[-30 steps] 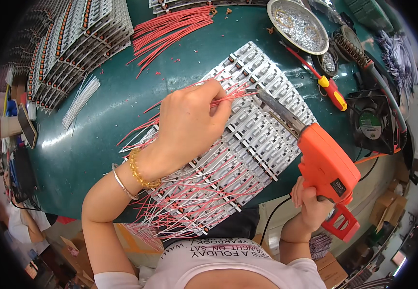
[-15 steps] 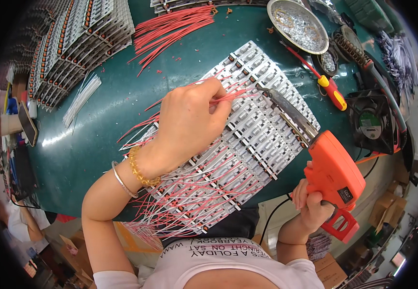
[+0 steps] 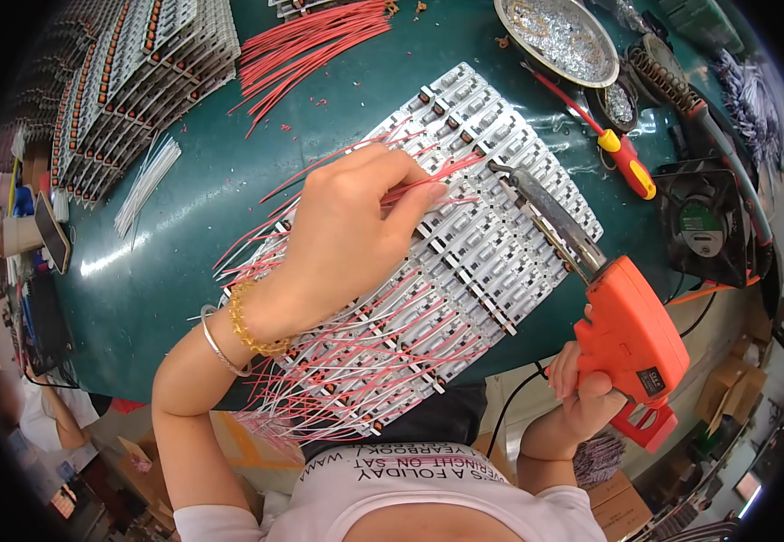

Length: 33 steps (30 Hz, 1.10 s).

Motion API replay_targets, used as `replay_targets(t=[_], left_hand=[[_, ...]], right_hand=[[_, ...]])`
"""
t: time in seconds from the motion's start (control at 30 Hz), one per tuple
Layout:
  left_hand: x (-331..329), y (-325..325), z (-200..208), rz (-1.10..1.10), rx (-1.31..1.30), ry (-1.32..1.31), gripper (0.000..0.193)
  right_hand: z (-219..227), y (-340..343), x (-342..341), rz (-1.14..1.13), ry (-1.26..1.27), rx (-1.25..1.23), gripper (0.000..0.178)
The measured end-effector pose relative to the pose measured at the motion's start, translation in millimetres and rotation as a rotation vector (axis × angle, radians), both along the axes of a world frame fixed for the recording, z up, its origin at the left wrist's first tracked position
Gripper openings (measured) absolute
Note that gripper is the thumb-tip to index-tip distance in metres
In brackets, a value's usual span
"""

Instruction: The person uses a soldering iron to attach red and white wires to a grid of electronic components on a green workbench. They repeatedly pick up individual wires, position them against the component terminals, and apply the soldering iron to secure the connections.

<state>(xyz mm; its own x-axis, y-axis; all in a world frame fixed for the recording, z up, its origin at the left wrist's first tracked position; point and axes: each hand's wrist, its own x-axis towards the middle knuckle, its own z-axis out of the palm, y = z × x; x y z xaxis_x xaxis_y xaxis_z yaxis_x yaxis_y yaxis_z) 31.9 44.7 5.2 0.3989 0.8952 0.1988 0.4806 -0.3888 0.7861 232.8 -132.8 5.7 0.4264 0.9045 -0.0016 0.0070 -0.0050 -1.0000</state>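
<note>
Head view: your left hand [image 3: 347, 235] is pinched shut on a thin red wire [image 3: 450, 172], holding its end down on the far part of the panel of small white switch boards [image 3: 464, 271], which lies across the middle of the green mat [image 3: 193, 217]. Your right hand [image 3: 586, 397] is wrapped tight round the grip of the orange soldering gun [image 3: 631, 343], off the near right edge of the panel, with the gun's long metal tip [image 3: 545, 212] reaching in to just beside that wire.

Progress-wise, I'd say you're well along. The near and left rows already have red and white leads fanning off toward you, loads of them. The far right rows look bare from here, so that's what's left, though it's hard to tell joint by joint.

Supplies are still around: a bunch of loose red wires [image 3: 310, 41] at the far edge, a few white wires [image 3: 143, 181] at the left, and stacked panels [image 3: 130, 81] far left. On the right sit a metal dish [image 3: 559, 36], a red-and-yellow screwdriver [image 3: 622, 158] and a small black fan [image 3: 704, 226].
</note>
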Motion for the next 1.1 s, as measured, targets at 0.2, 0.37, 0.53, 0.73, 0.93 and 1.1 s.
replay_targets(t=[0.2, 0.37, 0.53, 0.73, 0.93, 1.1], left_hand=[[-7, 6, -2, -0.028, -0.181, -0.198, 0.009], [-3, 1, -2, 0.008, 0.036, -0.026, 0.009], [-2, 1, 0, 0.019, -0.004, -0.022, 0.008], [-5, 2, -1, 0.013, -0.041, -0.064, 0.008], [-4, 2, 0, 0.003, -0.028, -0.049, 0.008], [-4, 2, 0, 0.007, -0.013, -0.043, 0.007]], right_hand=[[3, 2, 1, -0.002, 0.003, -0.026, 0.089], [0, 3, 1, 0.004, 0.008, -0.006, 0.086], [-21, -11, 14, -0.016, -0.091, 0.016, 0.079], [-26, -17, 27, 0.042, -0.331, -0.039, 0.072], [-19, -13, 13, 0.015, -0.221, -0.017, 0.070], [-14, -10, 12, 0.001, -0.176, -0.008, 0.073]])
